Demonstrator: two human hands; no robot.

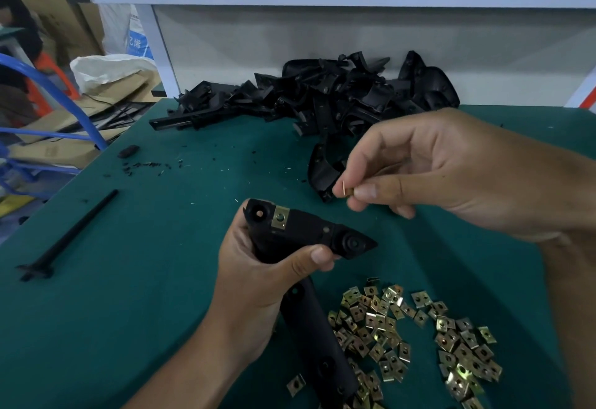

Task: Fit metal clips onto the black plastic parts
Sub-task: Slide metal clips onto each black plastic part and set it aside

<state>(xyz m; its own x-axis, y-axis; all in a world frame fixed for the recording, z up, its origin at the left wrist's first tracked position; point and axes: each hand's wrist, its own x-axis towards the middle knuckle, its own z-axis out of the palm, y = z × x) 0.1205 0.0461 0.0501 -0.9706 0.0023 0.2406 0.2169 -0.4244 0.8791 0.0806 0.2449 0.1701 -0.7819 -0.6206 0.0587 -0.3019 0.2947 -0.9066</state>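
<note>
My left hand [258,273] grips a long black plastic part [303,234] above the green table, thumb across its middle. One brass-coloured metal clip [279,217] sits fitted on the part's upper edge. My right hand [435,166] hovers just above and to the right, pinching a second small metal clip [347,190] between thumb and fingers. A loose heap of metal clips [412,337] lies on the table below the hands. A pile of black plastic parts [316,99] is stacked at the table's far edge.
A single curved black part [322,170] lies behind my right hand. A thin black rod [67,237] rests at the left of the green table [145,279]. Small black scraps [145,163] are scattered far left. Cardboard, a white sack and blue tubing stand beyond the left edge.
</note>
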